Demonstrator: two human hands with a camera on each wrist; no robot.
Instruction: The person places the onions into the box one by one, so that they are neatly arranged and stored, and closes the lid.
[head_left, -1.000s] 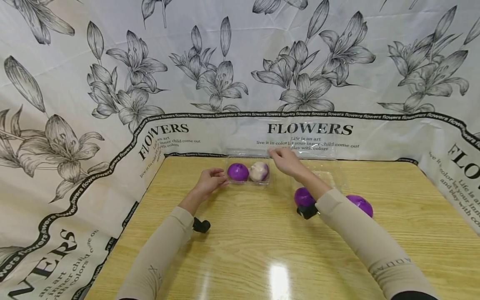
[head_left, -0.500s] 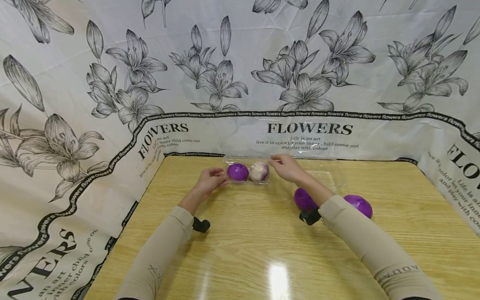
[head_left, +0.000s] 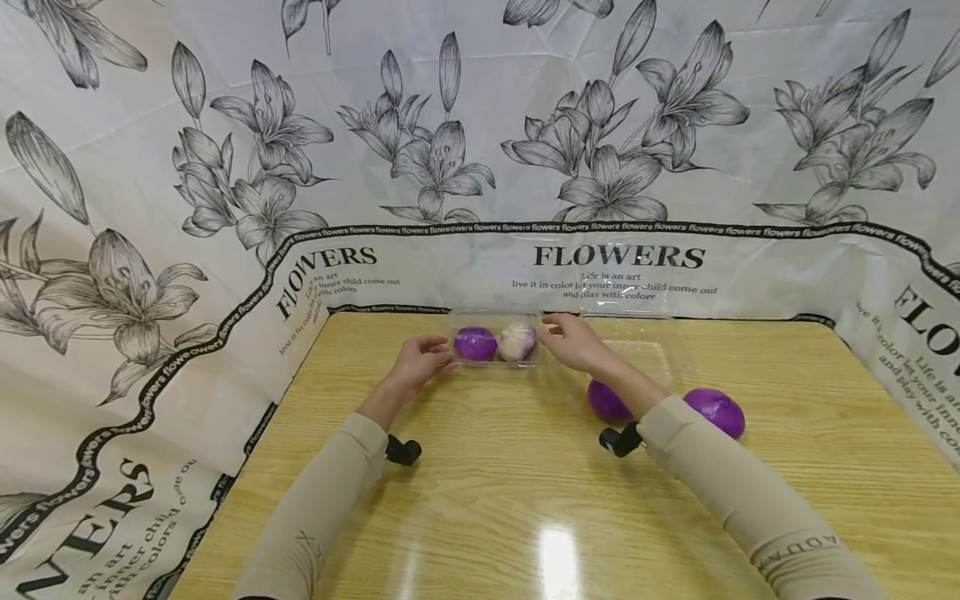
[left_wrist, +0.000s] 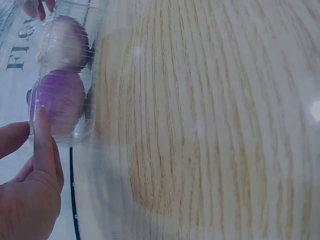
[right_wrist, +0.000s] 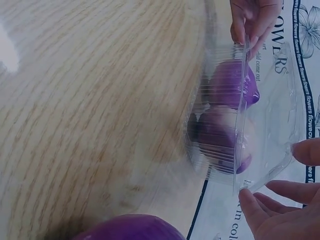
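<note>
Clear ribbed plastic box point(right_wrist: 227, 53): far part of wood-grain desk point(head_left: 480, 492), holding glossy purple ball point(head_left: 476, 343), cream-and-purple ball point(head_left: 517, 342). Left hand point(head_left: 418, 364): fingers pinching box's end. Right hand point(head_left: 574, 342): fingers pinching clear plastic lid point(right_wrist: 272, 120), lower than second ago, tilted; closing apparently underway.

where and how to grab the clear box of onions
Probably by the lower walls of its short ends, one hand from each side. The clear box is longer side to side, with a purple onion and a paler one inside, and the left hand and right hand are at those ends. Whether the lid is fastened is unclear, so gripping below it seems safer.
</note>
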